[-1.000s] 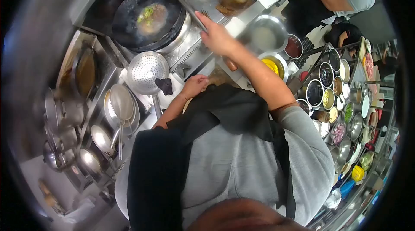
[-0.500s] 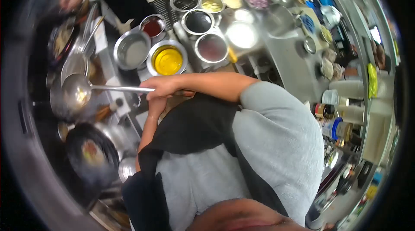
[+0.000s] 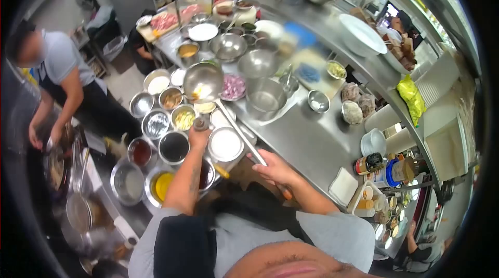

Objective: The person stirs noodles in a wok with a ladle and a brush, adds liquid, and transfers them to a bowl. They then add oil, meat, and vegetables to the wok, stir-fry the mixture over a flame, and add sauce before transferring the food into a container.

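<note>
My right fingers (image 3: 260, 167) grip the ladle (image 3: 235, 123) by its handle. Its long axis runs diagonally, from the wooden end below my hand, forward and leftward to the bowl, above the worktop (image 3: 312, 140) beside the chopped onion (image 3: 234, 87). My left fingers (image 3: 199, 135) close round a small brown thing (image 3: 199, 123), nearer than the ladle's bowl.

Purple onions (image 3: 233, 87), yellow liq. (image 3: 164, 185), blk apron (image 3: 184, 249).
</note>
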{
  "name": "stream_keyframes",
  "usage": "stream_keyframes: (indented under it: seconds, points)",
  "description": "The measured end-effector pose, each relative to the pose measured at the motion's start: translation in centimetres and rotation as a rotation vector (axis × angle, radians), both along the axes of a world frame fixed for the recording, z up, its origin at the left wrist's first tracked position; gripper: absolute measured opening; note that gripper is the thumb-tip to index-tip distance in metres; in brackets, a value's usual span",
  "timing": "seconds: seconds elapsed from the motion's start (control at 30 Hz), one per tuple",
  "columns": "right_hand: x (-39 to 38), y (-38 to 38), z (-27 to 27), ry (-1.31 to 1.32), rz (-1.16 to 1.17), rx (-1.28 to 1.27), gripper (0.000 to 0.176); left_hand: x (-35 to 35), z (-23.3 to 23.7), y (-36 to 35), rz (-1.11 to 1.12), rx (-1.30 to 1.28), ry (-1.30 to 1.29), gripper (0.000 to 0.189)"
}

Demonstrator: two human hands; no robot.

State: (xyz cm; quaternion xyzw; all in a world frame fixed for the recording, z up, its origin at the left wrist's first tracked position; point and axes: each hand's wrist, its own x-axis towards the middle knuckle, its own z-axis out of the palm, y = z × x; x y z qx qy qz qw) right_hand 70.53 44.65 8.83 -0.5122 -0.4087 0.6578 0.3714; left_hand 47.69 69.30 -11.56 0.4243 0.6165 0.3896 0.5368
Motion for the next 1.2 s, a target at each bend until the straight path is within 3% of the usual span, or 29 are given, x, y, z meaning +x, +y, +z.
stream_keyframes:
  seconds: [0.03,0.1,0.17,0.3,0.37,0.43,0.5,0.57,0.63,0.67,0.77,0.8,0.83,0.97,1.1,1.2]
  points:
    - [1.4,-0.1,-0.1,0.038,-0.086,-0.04,0.038,0.2,-0.9,0.4,0.044,0.028,0.156,0.065]
    - [3.5,0.0,-0.7,-0.068,-0.27,-0.027,0.035,0.0,-2.5,1.1,0.054,0.148,0.221,0.06]
    - [5.0,0.2,-0.4,-0.109,-0.405,-0.062,0.039,-0.6,3.0,-1.4,0.051,0.244,0.298,0.058]
    - [6.3,0.7,-0.9,-0.048,-0.533,0.033,0.038,-5.9,8.1,-4.8,0.183,0.399,0.19,0.059]
    - [6.2,0.9,-1.6,-0.057,-0.574,0.062,0.042,-11.1,6.6,-6.6,0.325,0.579,-0.043,0.048]
    - [6.5,1.6,-4.1,0.009,-0.595,0.106,0.045,-18.8,8.2,-10.1,0.369,0.647,0.03,0.037]
    - [6.1,2.6,-5.3,-0.008,-0.6,0.128,0.043,-26.3,8.9,-14.5,0.648,0.721,-0.018,0.028]
    - [6.2,4.7,-7.5,-0.021,-0.569,0.153,0.041,-34.6,6.8,-18.2,1.006,0.75,-0.056,0.036]
    - [5.5,4.6,-4.2,-0.06,-0.548,0.194,0.039,-39.6,11.1,-25.9,1.296,0.621,-0.018,0.038]
    - [3.6,4.6,-3.6,-0.069,-0.555,0.215,0.036,-45.5,7.5,-27.7,1.447,0.754,0.013,0.04]
    - [0.0,4.7,-2.4,-0.091,-0.553,0.213,0.036,-54.1,8.4,-38.1,1.617,0.652,-0.56,0.045]
    - [-1.8,4.0,-1.7,-0.086,-0.563,0.266,0.034,-58.7,5.6,-41.3,1.559,0.838,-0.658,0.042]
    - [-0.1,5.8,-3.1,-0.063,-0.553,0.245,0.034,-57.8,7.9,-42.5,1.635,0.915,-0.693,0.04]
    - [0.2,6.1,-3.5,-0.039,-0.484,0.227,0.033,-64.8,4.9,-51.8,1.683,0.884,-0.82,0.044]
    - [-1.9,5.0,-3.4,-0.064,-0.504,0.184,0.039,-64.2,5.2,-51.1,1.719,0.796,-0.765,0.053]
    - [0.8,4.4,-3.8,-0.149,-0.498,0.107,0.044,-58.4,7.5,-44.0,1.78,0.288,-0.026,0.066]
